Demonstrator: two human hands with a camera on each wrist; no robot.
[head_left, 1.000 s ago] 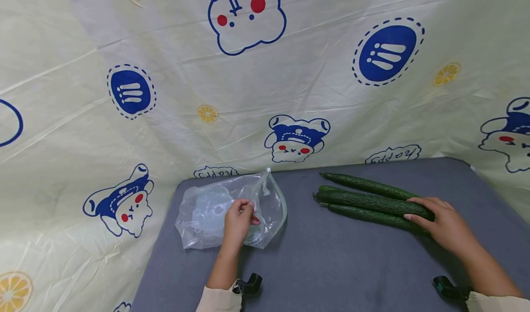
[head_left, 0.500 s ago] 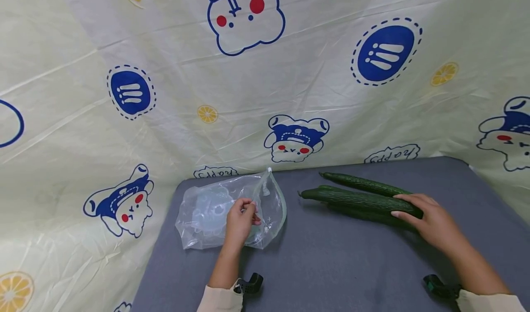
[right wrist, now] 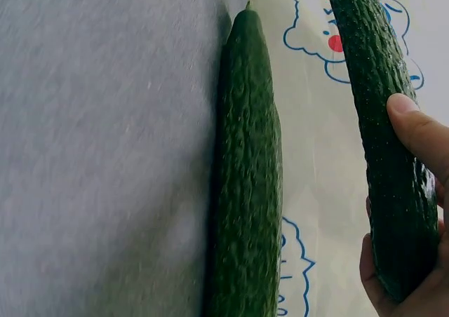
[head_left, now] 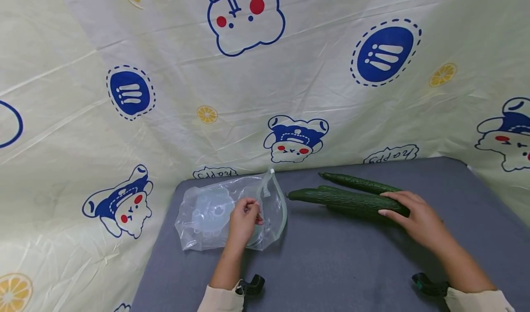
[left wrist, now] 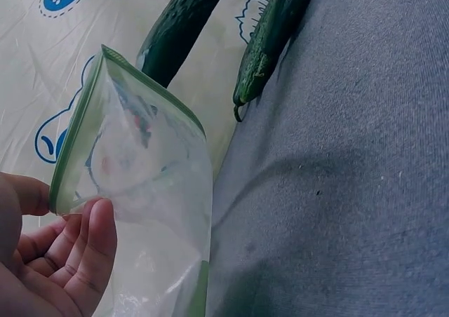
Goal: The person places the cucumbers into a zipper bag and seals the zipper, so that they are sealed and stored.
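Observation:
My left hand (head_left: 244,220) pinches the rim of a clear zip bag (head_left: 188,234) with its thumb and fingertips. The bag lies on its side; in the left wrist view its green-edged mouth (left wrist: 151,85) gapes. Gripped in my right hand (head_left: 420,222) near one end is a long, dark green cucumber (head_left: 331,198). This cucumber is raised above the table, its far tip level with the bag's mouth. Behind it lies a second cucumber (head_left: 360,181), and another (head_left: 348,209) shows partly covered below it. The right wrist view shows a resting cucumber (right wrist: 245,149) beside the gripped one.
Everything rests on a table with a grey cloth (head_left: 331,266). A pale printed sheet (head_left: 232,82) hangs behind and to the sides of it. Black wrist mounts (head_left: 252,285) sit at both sleeves.
My right hand has moved left with the cucumber, bringing its tip from well right of the bag to beside the mouth. My left hand has shifted slightly right, keeping its pinch on the rim.

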